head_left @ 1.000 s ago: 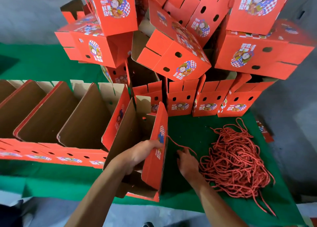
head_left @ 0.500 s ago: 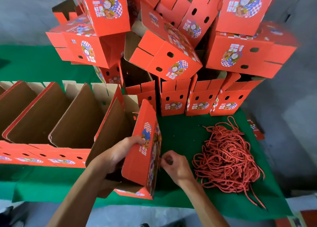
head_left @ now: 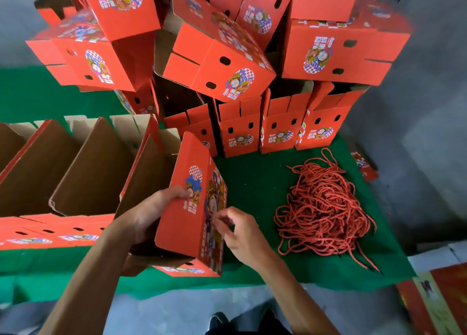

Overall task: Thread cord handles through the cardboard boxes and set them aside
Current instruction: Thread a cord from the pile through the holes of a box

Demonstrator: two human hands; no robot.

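My left hand (head_left: 154, 210) grips the upper edge of a tilted red cardboard box (head_left: 188, 208) at the near edge of the green-covered table (head_left: 252, 183). My right hand (head_left: 240, 233) has its fingers curled against the box's printed side; blur hides whether they pinch a cord. The red cord pile (head_left: 323, 208) lies well apart to the right, uncountable. Four boxes stand upright behind (head_left: 278, 130), more stacked above them, cut off. Grey concrete floor (head_left: 417, 157) surrounds the table.
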